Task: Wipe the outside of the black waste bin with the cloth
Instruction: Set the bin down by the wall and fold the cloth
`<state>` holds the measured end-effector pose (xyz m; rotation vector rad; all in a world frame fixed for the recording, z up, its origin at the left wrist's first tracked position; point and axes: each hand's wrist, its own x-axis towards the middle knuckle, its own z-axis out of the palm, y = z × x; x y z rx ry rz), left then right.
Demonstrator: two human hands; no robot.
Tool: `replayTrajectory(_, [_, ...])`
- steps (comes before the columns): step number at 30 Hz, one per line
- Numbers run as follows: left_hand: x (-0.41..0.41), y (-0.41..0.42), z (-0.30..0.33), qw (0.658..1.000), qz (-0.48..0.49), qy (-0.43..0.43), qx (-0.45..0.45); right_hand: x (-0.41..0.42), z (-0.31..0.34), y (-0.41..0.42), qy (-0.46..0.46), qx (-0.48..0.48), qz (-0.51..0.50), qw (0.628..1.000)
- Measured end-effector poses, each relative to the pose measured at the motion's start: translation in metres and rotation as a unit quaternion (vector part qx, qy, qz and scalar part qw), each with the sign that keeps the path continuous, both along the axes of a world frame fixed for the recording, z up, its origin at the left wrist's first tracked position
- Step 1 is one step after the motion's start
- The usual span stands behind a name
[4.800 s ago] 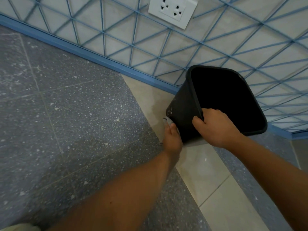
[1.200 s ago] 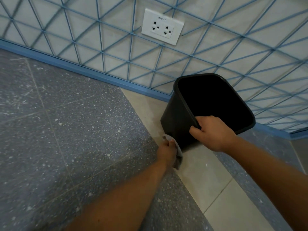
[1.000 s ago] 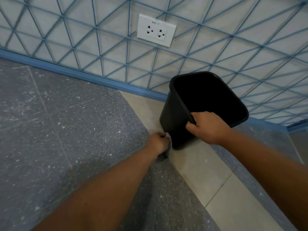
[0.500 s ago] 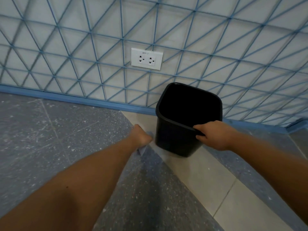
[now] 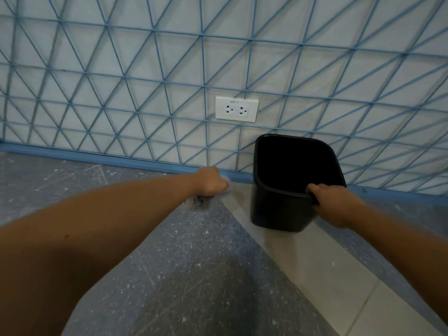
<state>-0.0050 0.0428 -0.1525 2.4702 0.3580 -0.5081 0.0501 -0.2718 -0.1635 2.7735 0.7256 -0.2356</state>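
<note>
Your right hand (image 5: 335, 204) is holding the bin (image 5: 278, 209) by its near rim. Your fingers are curling over the edge and going inside. The bin is black and is standing upright on the floor (image 5: 198, 275), on the pale strip of tile. It is sitting right next to the wall (image 5: 145, 69), just below and to the right of the white socket (image 5: 236, 109).

Your left hand (image 5: 211, 181) is making a fist around the cloth (image 5: 227, 187). Only a small pale bit of the cloth is peeking out past your knuckles, so most of it is hiding in your hand. This hand is sitting to the left of the bin, near the blue strip (image 5: 97, 156) at the bottom of the wall. It is not touching the bin. There is a gap of pale floor between the cloth and the bin's left side.

Both your arms are reaching out in front of you. The floor on the left is grey with little white specks. The wall is pale with blue lines crossing it in triangles.
</note>
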Motion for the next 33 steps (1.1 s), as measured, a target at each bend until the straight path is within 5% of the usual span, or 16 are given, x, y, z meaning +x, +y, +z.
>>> replayTrajectory(4, [-0.01,0.008,0.013,0.999,-0.035,0.02,-0.01,-0.012,0.018,0.021,-0.046,-0.075,-0.004,0.996])
replayTrajectory(9, [-0.018,0.023,0.017,0.988,-0.028,0.027,-0.148,-0.037,0.055,0.099,0.021,0.252,0.14,0.957])
replayTrajectory(13, [-0.02,0.035,0.011,0.964,-0.045,0.028,-0.262,-0.059,0.035,0.153,0.257,0.394,0.046,0.881])
replayTrajectory(17, [-0.021,0.048,0.003,0.958,-0.078,0.035,-0.272,-0.059,0.003,0.166,0.287,0.506,-0.019,0.813])
replayTrajectory(21, [-0.022,0.064,-0.016,0.966,-0.145,0.034,-0.211,-0.061,-0.027,0.164,0.302,0.501,-0.052,0.809])
replayTrajectory(26, [-0.017,0.081,-0.04,0.97,-0.214,0.06,-0.099,-0.06,-0.059,0.164,0.322,0.409,-0.061,0.852])
replayTrajectory(33, [0.019,0.1,-0.085,0.982,-0.158,0.07,-0.082,-0.025,-0.088,0.188,0.313,0.329,-0.1,0.886])
